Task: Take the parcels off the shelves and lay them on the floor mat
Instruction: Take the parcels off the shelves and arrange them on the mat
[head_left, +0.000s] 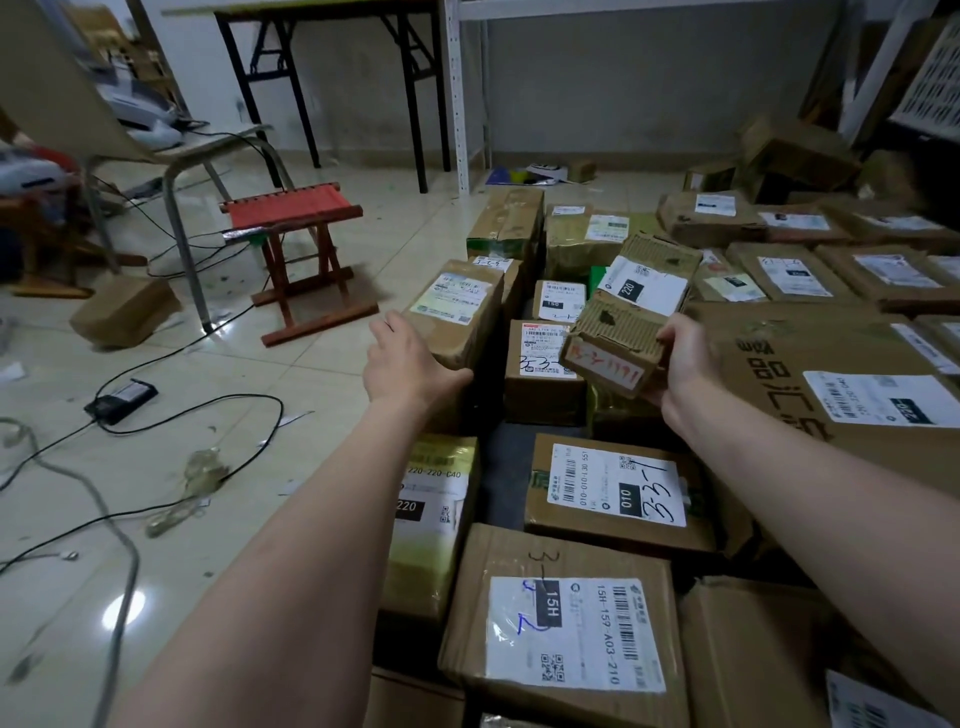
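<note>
On the tiled floor (291, 395) a dark mat (506, 462) is packed with boxes (605, 493). A corrugated parcel (631, 312) is gripped by its end in the right hand (685, 358), above them, likely for placing. The left hand (402, 358) is held open against a tall box (460, 306), seemingly to steady it.

Tiled floor (311, 395), red stool (296, 208), black table (332, 78).

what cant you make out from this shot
Head view only:
- Right hand: its fingers are mostly hidden behind the corrugated parcel it holds.
- Floor mat: only a dark strip shows; parcels cover the rest.
- Shelves: cut off by the top edge.
- Far parcels: label print too small to read.
- Left hand: whether it touches the tall parcel is unclear.
</note>
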